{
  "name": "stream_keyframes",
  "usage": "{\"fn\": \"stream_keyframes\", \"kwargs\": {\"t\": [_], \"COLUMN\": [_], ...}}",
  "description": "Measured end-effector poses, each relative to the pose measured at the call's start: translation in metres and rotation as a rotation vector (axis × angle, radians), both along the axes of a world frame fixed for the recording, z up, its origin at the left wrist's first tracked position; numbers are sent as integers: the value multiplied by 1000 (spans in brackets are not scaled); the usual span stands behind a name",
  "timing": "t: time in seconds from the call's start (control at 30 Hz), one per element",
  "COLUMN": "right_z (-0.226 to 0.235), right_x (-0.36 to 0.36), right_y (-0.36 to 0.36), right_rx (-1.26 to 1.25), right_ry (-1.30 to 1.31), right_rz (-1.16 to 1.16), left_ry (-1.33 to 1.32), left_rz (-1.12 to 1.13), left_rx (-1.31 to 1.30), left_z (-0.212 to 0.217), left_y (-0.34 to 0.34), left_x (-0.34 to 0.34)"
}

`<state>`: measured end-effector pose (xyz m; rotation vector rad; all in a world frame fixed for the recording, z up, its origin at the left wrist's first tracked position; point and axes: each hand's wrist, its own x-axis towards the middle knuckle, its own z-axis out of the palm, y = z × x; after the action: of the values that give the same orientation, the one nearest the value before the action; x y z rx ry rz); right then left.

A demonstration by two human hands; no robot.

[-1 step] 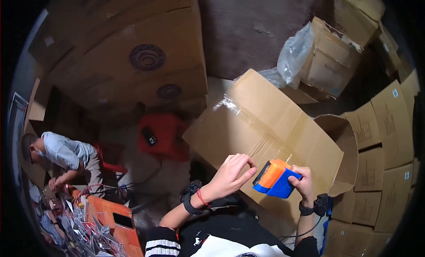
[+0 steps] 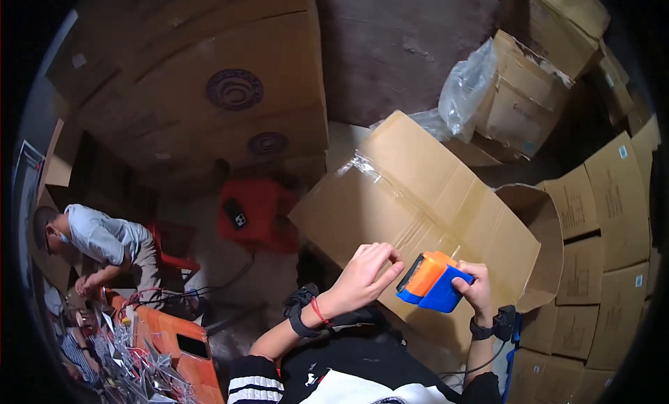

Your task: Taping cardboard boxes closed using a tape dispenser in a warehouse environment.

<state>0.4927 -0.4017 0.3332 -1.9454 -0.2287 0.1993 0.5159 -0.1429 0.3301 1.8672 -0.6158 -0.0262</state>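
A blue and orange tape dispenser [image 2: 437, 284] is gripped in my right hand [image 2: 476, 287], its dark edge facing left. Just left of it, my left hand [image 2: 364, 275] hovers with fingers loosely bent and the thumb apart; I see nothing in it. Under both hands lies a large brown cardboard box [image 2: 425, 184], set at a slant. Clear tape runs along its seam, with a shiny piece near the far left corner. Each of my wrists wears a black strap.
A red stool [image 2: 254, 216] with a phone on it stands to the left. Farther left, a person sits at an orange table [image 2: 171, 327] strewn with silvery parts and wires. Stacked cartons [image 2: 617, 202] line the right side. A box with clear plastic [image 2: 463, 90] stands behind.
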Motion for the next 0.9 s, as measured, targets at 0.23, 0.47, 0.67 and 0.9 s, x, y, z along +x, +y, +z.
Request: {"fn": "stream_keyframes", "kwargs": {"t": [0.23,0.47,0.67,0.9], "right_z": [-4,11,5,-17], "right_x": [57,146,213,252], "right_y": [45,125,148,138], "right_rx": [-79,-99,-179,-332], "right_ry": [37,322,367,404], "right_rz": [-37,-212,-274,-459], "left_ry": [-89,-26,27,-120], "left_rz": [-27,56,59,112], "left_rx": [99,53,107,168], "left_z": [-27,-66,-141,-220], "left_y": [33,88,154,133], "left_x": [61,171,290,369]}}
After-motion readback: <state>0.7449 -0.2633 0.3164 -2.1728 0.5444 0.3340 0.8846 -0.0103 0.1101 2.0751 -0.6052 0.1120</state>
